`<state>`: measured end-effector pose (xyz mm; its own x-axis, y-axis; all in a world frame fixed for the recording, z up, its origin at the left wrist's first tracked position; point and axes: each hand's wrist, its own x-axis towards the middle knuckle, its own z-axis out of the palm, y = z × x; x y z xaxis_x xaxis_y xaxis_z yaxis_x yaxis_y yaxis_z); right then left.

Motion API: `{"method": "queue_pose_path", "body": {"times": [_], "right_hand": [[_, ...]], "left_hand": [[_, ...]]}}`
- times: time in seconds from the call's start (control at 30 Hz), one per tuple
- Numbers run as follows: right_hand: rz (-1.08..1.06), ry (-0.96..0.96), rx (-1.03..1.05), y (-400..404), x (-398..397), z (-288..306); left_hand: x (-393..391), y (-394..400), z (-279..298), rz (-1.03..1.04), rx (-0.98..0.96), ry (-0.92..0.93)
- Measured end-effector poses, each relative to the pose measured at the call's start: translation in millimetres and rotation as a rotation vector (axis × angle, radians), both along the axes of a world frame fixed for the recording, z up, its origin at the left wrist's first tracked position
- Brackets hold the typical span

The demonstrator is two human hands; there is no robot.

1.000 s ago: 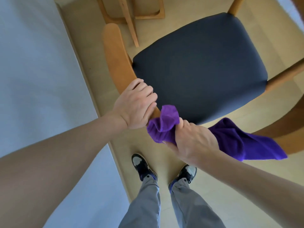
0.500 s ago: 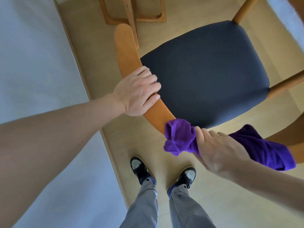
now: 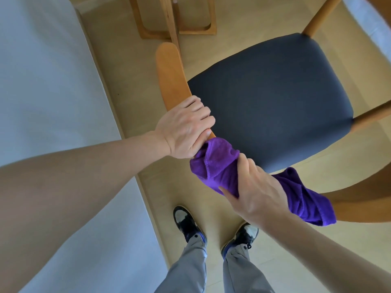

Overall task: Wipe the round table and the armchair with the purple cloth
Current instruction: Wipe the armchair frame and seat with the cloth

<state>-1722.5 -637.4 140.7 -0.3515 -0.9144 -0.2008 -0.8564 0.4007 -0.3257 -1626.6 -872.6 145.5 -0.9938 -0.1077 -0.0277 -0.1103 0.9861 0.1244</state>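
Bottom centre of the frame: two grey trouser legs [image 3: 190, 269] and a pair of dark shoes with pale toes [image 3: 186, 220], standing on pale wood-look floor [image 3: 131, 81]; a strip of bare floor runs between the feet and the chair.

Lower left to centre: bare forearm leading to the left hand [image 3: 184, 132], fingers curled over the armchair's armrest [image 3: 171, 75], gripping it. Armrest is smooth orange-brown wood, flat and gently curved, with a rounded far end.

Lower right to centre: bare forearm leading to the right hand [image 3: 256, 189], fingers and thumb closed round the purple cloth [image 3: 215, 163]. Cloth is plush, bunched into folds; its front wad lies on the near end of the armrest, touching the left hand, and its loose tail hangs out behind the right hand toward the right edge.

Centre to upper right: armchair [image 3: 273, 102], seat a dark charcoal woven cushion, roughly square with rounded corners; round wooden legs show at its far and right corners. A second curved wooden armrest sits at the right edge, partly behind the cloth tail.

Left side: large flat pale blue-grey surface [image 3: 46, 81], its straight edge running diagonally beside the floor strip; what it belongs to cannot be told.

Top centre: light wooden frame [image 3: 175, 28] of looped rails standing on the floor, just beyond the armrest tip.
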Motion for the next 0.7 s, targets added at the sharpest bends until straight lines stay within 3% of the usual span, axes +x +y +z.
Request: {"method": "queue_pose_path", "body": {"times": [0.13,0.27,0.37,0.43,0.57,0.7], "right_hand": [[0.177,-0.007,0.076,10.2,-13.8,0.6],[0.096,-0.047,0.079,-19.7,1.7,5.7],[-0.025,-0.064,0.082,-58.1,17.5,11.9],[-0.103,-0.107,0.074,-90.6,25.0,15.5],[-0.218,-0.297,0.025,-161.6,25.9,15.0],[-0.394,-0.694,-0.091,-189.1,7.2,18.3]], "left_hand": [[3.3,-2.1,-6.8,-0.011,0.071,0.051],[3.5,-5.4,-6.0,-0.011,0.230,0.117],[5.2,-3.5,9.7,0.220,0.583,0.251],[16.1,2.0,17.1,0.415,0.701,0.374],[56.4,24.5,4.6,0.766,0.679,0.614],[74.5,52.4,0.5,0.931,0.704,0.623]]}}
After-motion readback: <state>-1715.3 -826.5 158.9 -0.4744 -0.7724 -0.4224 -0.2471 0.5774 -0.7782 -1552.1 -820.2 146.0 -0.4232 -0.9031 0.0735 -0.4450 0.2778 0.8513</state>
